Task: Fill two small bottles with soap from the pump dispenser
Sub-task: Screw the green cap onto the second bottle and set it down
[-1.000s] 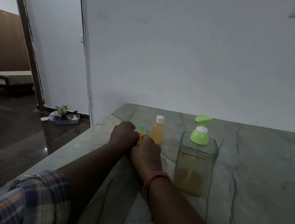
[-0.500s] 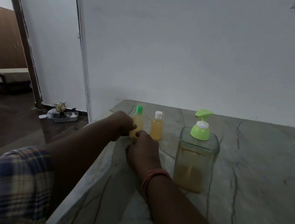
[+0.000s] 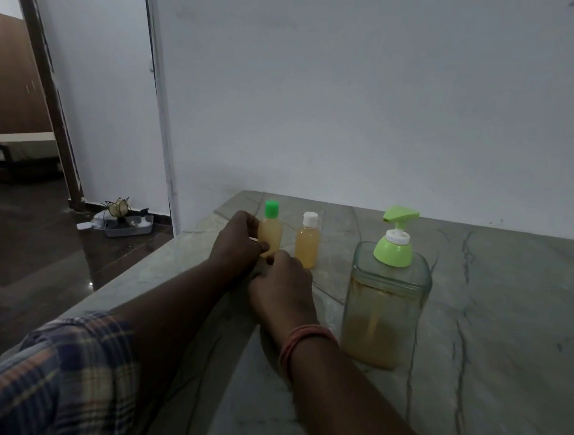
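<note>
Two small bottles of amber soap stand upright on the marble counter [image 3: 496,336]. The green-capped bottle [image 3: 270,231] is on the left, the white-capped bottle [image 3: 307,241] just right of it. My left hand [image 3: 238,246] holds the green-capped bottle's left side with thumb and fingers. My right hand [image 3: 282,282] rests on the counter in front of that bottle, fingertips touching its base. To the right stands the clear square pump dispenser [image 3: 387,304] with a light green pump head, partly filled with amber soap.
A white wall rises behind the counter. The counter's left edge drops to a dark glossy floor, where a small tray with clutter [image 3: 124,220] lies near a doorway. My plaid sleeve [image 3: 42,380] fills the lower left.
The green-capped bottle, earlier mostly hidden between both hands, now stands in plain sight next to the white-capped one. My left hand has moved off its top to its side.
</note>
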`<state>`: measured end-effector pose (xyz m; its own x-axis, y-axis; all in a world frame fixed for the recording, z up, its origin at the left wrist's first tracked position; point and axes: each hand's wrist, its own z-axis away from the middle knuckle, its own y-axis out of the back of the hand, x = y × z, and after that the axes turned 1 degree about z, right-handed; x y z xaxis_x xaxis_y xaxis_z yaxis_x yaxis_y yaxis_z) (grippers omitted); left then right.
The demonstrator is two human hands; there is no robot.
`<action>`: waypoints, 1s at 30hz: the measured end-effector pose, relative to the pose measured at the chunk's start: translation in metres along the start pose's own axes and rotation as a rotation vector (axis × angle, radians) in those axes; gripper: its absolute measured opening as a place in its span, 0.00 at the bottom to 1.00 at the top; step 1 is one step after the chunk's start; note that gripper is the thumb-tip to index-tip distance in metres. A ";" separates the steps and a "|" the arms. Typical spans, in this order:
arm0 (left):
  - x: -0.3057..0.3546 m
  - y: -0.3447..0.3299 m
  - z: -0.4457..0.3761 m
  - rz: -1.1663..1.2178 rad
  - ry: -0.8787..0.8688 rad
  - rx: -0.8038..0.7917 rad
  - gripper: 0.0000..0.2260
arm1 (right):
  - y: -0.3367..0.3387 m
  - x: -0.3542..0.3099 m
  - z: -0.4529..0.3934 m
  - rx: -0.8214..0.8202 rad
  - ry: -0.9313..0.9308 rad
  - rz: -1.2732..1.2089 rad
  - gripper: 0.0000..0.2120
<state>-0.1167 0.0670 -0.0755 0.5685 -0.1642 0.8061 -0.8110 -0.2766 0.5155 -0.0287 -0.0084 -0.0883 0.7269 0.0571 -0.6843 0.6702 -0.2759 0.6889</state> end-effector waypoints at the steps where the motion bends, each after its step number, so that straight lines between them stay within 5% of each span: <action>1: 0.001 0.001 0.003 0.005 0.012 -0.009 0.17 | -0.001 0.001 -0.001 0.002 -0.003 -0.007 0.15; 14: 0.054 0.073 0.125 -0.083 0.039 -0.021 0.13 | 0.054 -0.014 0.073 -0.126 0.104 0.092 0.14; 18: 0.084 0.067 0.162 0.034 0.021 -0.084 0.09 | 0.091 -0.003 0.123 0.213 0.183 0.077 0.10; 22: 0.109 0.045 0.190 0.214 0.009 -0.178 0.04 | 0.142 0.023 0.157 0.640 0.037 -0.025 0.10; 24: 0.120 0.035 0.193 0.278 0.018 -0.200 0.15 | 0.164 0.036 0.148 0.727 -0.139 -0.192 0.08; 27: 0.128 0.021 0.185 0.328 0.031 -0.241 0.20 | 0.167 0.050 0.113 0.572 -0.301 -0.367 0.15; 30: 0.129 0.004 0.165 0.431 0.065 -0.324 0.14 | 0.146 0.047 0.091 0.413 -0.213 -0.445 0.20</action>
<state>-0.0237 -0.1115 -0.0178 0.1733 -0.1360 0.9754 -0.9757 0.1110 0.1888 0.0897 -0.1330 -0.0410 0.3186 0.0715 -0.9452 0.7570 -0.6193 0.2083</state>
